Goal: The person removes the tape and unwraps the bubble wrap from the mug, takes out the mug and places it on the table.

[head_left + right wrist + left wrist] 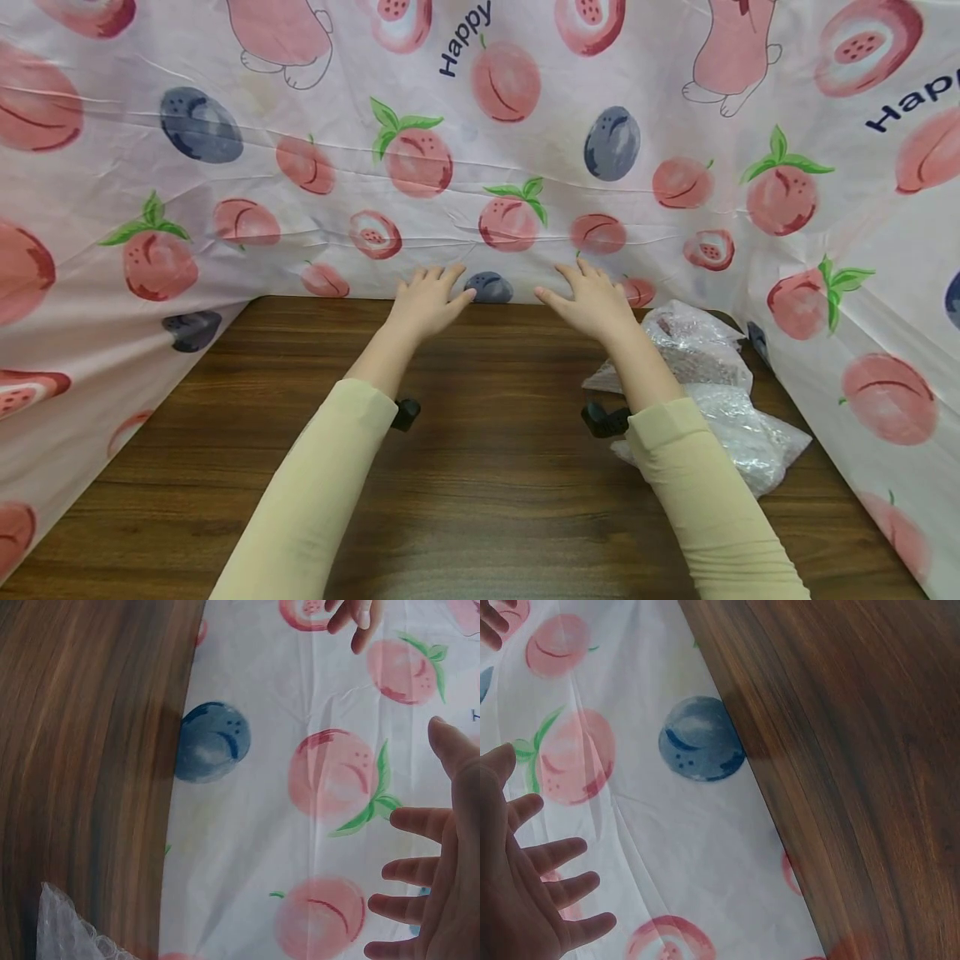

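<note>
Both hands reach forward over the far part of a brown wooden table (pixel 480 467), fingers spread and holding nothing. In the head view the left hand (pixel 429 302) is left of centre, in front of the fruit-printed curtain (pixel 450 225). The right hand (pixel 592 302) mirrors it, thumb pointing inward. Palm and spread fingers of the left hand (pixel 525 877) show in the left wrist view. Likewise the right hand (pixel 442 862) shows with fingers apart in the right wrist view. Nearest to the right forearm lies crumpled clear bubble wrap (pixel 697 354), partly hidden behind that arm.
More clear plastic wrap (pixel 750 442) lies on the table's right side, beside the right sleeve. Printed cloth walls rise at the back, at the left (pixel 90 333) and at the right (pixel 885 333). Small black wrist devices show under both cuffs.
</note>
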`<act>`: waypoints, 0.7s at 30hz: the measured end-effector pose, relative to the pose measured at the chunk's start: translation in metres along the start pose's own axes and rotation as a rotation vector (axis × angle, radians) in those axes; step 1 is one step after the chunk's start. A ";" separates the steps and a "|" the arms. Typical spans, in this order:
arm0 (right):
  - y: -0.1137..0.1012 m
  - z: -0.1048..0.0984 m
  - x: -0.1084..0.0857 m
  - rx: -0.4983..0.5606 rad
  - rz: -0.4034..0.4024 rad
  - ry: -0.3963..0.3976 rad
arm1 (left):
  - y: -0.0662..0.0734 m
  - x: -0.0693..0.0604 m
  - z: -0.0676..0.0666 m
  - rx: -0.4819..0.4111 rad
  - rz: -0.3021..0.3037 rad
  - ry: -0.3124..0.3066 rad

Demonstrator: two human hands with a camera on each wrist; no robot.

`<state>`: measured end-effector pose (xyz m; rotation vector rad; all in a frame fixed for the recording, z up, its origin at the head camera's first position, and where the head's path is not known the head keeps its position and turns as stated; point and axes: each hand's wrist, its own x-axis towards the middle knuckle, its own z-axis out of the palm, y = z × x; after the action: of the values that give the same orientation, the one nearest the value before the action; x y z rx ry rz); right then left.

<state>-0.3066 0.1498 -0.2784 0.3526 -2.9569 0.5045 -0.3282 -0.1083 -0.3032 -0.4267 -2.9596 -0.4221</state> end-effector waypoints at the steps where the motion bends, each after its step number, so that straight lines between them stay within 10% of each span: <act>1: -0.001 -0.001 -0.002 0.002 -0.001 0.006 | 0.001 -0.001 0.000 -0.006 0.008 0.006; 21: -0.014 -0.011 -0.044 0.083 -0.090 0.115 | 0.012 -0.022 0.013 -0.109 0.150 0.148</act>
<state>-0.2601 0.1496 -0.2711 0.4475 -2.8014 0.6160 -0.3053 -0.0995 -0.3161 -0.5972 -2.7481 -0.5728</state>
